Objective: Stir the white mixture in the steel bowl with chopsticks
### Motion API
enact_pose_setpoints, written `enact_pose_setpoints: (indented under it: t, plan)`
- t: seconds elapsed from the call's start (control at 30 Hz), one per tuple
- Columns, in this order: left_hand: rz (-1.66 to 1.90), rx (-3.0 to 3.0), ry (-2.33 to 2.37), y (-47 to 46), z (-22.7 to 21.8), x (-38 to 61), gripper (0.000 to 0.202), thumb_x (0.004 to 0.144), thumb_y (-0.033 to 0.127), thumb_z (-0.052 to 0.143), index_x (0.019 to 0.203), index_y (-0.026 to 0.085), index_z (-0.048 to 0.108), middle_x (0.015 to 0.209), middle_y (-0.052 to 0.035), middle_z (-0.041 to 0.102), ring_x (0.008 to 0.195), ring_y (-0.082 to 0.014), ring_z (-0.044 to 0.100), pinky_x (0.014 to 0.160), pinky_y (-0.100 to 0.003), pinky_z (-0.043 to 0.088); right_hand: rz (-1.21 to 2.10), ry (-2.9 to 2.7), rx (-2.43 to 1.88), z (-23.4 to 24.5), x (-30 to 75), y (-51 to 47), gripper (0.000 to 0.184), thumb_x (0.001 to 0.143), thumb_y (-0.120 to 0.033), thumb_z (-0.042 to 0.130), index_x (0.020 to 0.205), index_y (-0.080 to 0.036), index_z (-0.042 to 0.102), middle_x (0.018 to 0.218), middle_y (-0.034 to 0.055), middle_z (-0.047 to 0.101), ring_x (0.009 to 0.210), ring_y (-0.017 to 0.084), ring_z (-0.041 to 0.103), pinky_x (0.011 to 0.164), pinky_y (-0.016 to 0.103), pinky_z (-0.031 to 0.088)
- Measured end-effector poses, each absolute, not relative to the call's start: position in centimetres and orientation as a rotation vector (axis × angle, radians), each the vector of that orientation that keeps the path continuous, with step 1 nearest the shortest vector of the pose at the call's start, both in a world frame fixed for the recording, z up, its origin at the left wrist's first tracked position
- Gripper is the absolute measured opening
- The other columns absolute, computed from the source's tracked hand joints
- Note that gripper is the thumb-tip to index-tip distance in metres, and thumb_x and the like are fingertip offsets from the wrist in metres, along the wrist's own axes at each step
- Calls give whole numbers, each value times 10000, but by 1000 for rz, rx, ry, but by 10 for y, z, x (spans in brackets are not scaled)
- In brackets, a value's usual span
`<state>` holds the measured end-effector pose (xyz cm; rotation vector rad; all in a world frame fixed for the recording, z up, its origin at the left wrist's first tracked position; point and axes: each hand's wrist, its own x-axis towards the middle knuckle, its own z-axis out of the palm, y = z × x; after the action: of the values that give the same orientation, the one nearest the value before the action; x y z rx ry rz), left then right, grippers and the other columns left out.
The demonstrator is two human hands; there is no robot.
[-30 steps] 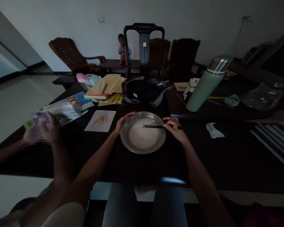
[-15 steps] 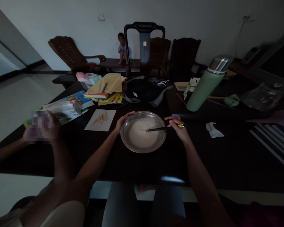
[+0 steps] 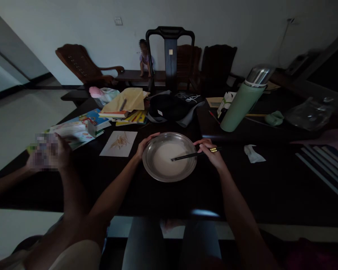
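So, the left hand (image 3: 145,144) is closed on the far-left rim of the bowl (image 3: 148,171), fingers hooked over the edge. The right hand (image 3: 211,154) is pinched shut on a pair of chopsticks (image 3: 186,156), gripped near their gold-banded top ends. The tips point down into the white mix (image 3: 165,163) inside the bowl. The bowl sits flat on the dark worktop (image 3: 270,183), right in front of me, centre of view.

Handling, my call: the bowl is thin shiny metal, round, wide and shallow with sloping walls. It looks light and stiff, and likely to skate on the smooth worktop if not pinned. The rim is the only good place to hold, since the outside wall looks slick. The mix reads as pale, smooth and matte. I judge it wet and thick, so it may slop over the low wall if the bowl tips. The chopsticks are thin, dark, rigid and light, and easy to twist in the fingers. Holding them high up gives reach but less control at the tips.

Around it: a tall pale-green flask (image 3: 238,107) with a steel cap stands well to the right. A crumpled white tissue (image 3: 252,153) lies near the right hand. A white sheet of paper (image 3: 114,148) with small thin sticks on it lies just left of the bowl. Colourful books (image 3: 84,125) are stacked further left. Another person's hands (image 3: 49,152) are at the far left, well apart from mine.
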<state>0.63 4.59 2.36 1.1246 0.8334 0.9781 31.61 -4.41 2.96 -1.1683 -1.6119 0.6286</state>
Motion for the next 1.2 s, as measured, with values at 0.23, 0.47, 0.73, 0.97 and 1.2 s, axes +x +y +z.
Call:
enact_pose_setpoints:
  t: [0.23,0.47,0.73,0.97,1.2]
  plan:
    - [982,1167,826,57,16,16,571,774,632,519,1203,290,678,1224,116,641,1417,-414,196,1160,-581,282,535,-1634,-1248,23,311,-40,331,874,-516,553,696,-278,697,1048,30,705,1064,255,549,975,474,392]
    - [1008,1134,834,61,5,16,580,776,678,498,1222,349,667,1218,151,635,1429,-379,187,1161,-521,308,619,-1636,-1143,24,309,-43,398,909,-497,503,626,-267,661,1009,18,724,1076,247,544,983,457,398]
    - [980,1123,809,62,2,0,655,843,686,346,1198,256,689,1282,29,623,1413,-385,197,1096,-568,305,516,-1528,-1182,26,316,-42,452,920,-509,472,581,-260,637,1006,22,725,1065,251,538,1011,487,369]
    - [952,1102,805,34,15,-65,701,787,757,322,1195,312,680,1250,81,637,1412,-391,181,1088,-587,330,607,-1734,-1178,23,305,-41,339,877,-520,548,693,-275,693,1054,25,720,1064,250,545,981,467,387]
    - [997,1154,934,20,84,-158,620,767,728,437,1230,361,628,1183,127,664,1445,-310,184,1174,-484,284,559,-1539,-1170,28,319,-44,454,921,-497,471,564,-263,626,983,19,731,1066,251,540,1001,479,380]
